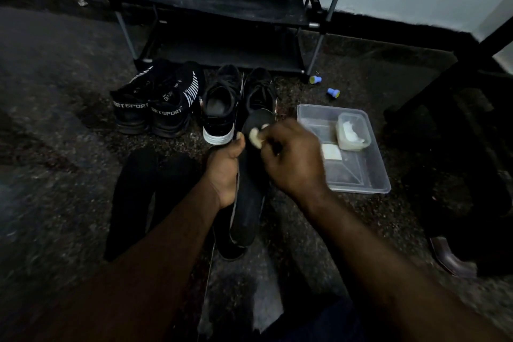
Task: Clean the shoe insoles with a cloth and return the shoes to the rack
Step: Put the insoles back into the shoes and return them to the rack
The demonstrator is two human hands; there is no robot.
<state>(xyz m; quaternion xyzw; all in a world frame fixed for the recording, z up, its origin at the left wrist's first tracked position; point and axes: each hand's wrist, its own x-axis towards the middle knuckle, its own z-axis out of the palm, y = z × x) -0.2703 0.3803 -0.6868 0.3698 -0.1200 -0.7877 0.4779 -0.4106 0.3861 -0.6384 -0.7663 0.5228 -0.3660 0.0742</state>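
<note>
The shoe rack point(211, 0) stood against the wall with its two visible shelves bare, so no shoe had gone back yet by the look of it. On the carpet just in front of it two pairs waited in a row, heels toward the person: the black sport shoes point(155, 108) on the left, then a black shoe with a white sole point(220, 111) and its partner point(261, 91). A clear plastic tray point(385, 189) lay to the right, near enough to reach, holding a small tub point(352, 130).

The dark insole point(247, 203) was out of its shoe and held lengthwise over the floor, toe end pointing toward the shoes. The left hand point(226, 172) gripped its left edge, thumb on top, likely to keep it steady and face up for wiping. The right hand point(291, 158), blurred, had its fingers curled around a pale cloth point(256, 137) pressed to the insole's toe end. Two small blue caps point(316, 79) lay apart near the rack's leg.
</note>
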